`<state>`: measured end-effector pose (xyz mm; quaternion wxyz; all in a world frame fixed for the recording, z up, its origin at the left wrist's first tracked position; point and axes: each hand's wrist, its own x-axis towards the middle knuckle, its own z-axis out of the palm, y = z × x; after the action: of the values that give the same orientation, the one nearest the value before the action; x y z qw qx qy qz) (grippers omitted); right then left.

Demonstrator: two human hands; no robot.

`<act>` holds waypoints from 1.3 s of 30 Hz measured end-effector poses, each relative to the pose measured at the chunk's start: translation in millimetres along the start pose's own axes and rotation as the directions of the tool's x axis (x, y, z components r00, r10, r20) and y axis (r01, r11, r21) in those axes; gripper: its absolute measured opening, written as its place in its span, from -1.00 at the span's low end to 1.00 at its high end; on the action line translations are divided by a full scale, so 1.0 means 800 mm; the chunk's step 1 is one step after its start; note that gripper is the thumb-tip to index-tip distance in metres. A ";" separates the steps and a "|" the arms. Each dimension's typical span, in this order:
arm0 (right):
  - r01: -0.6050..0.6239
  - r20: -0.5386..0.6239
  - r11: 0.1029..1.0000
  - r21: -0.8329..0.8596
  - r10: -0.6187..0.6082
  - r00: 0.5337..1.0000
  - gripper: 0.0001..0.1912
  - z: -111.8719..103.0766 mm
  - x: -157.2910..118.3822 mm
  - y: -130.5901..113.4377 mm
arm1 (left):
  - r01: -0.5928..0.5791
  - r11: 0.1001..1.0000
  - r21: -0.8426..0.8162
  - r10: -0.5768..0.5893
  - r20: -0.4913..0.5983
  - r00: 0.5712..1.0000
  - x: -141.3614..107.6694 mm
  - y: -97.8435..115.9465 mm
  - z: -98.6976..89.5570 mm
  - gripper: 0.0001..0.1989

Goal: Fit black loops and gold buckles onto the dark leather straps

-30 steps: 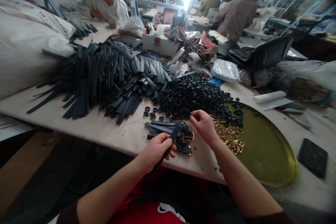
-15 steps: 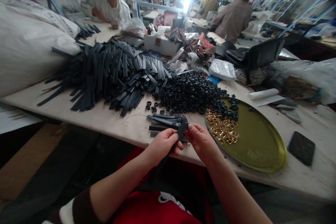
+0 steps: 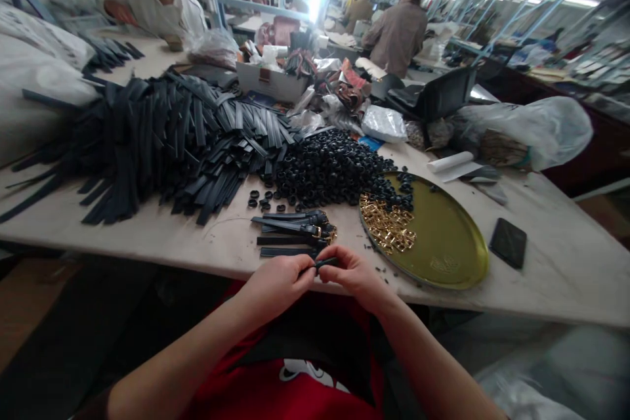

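Observation:
My left hand and my right hand meet at the front edge of the table, both closed on one black strap. Fingers cover most of the strap, and whether a buckle is on it I cannot see. Just beyond my hands lie several black straps, some with gold buckles at their right ends. To the right, a round gold-coloured tray holds a heap of small gold buckles. Behind the straps spreads a pile of small black loops.
A large heap of loose black straps covers the table's left side. A phone lies right of the tray. At the back are a white box, scraps and a silver packet. Across the table sits a person; another stands farther right.
The view has shifted, so the table's things appear farther left. My hands have drawn together, and the strap between them has turned from upright to nearly level.

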<state>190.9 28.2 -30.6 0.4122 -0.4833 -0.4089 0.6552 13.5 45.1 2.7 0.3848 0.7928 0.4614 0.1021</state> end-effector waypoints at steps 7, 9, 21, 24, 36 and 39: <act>0.035 -0.029 0.997 0.069 -0.033 0.999 -0.69 0.018 -0.001 0.009 | 0.098 0.976 -0.196 -0.096 0.020 0.995 0.006 -0.002 0.013 -0.48; 0.084 -0.027 0.994 0.077 -0.082 0.996 -0.59 0.019 0.003 0.015 | 0.066 0.968 -0.243 -0.068 -0.001 0.998 0.012 -0.005 0.017 -0.51; -0.190 -0.090 -0.297 -0.936 -0.321 0.943 -0.85 -0.157 0.037 -0.041 | 0.120 0.907 -0.404 -0.144 -0.029 0.989 0.041 -0.014 0.021 -0.71; -0.152 -0.048 -0.359 -0.921 -0.282 0.958 -0.86 -0.161 0.044 -0.045 | 0.114 0.914 -0.390 -0.129 -0.013 0.992 0.043 -0.009 0.019 -0.72; 0.083 0.136 0.915 -0.394 -0.031 0.990 -0.80 -0.059 -0.009 -0.042 | -0.069 0.940 -0.334 0.038 -0.100 0.994 0.037 0.028 0.001 -0.76; 0.010 0.237 0.995 -0.101 0.014 0.971 -0.76 -0.029 -0.014 -0.034 | -0.089 0.906 -0.414 0.076 -0.048 0.996 0.028 0.028 0.002 -0.80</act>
<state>219.2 30.0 -6.5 0.3345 -0.4222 -0.4875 0.6871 40.9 56.0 13.3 0.5326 0.7100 0.4013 0.2262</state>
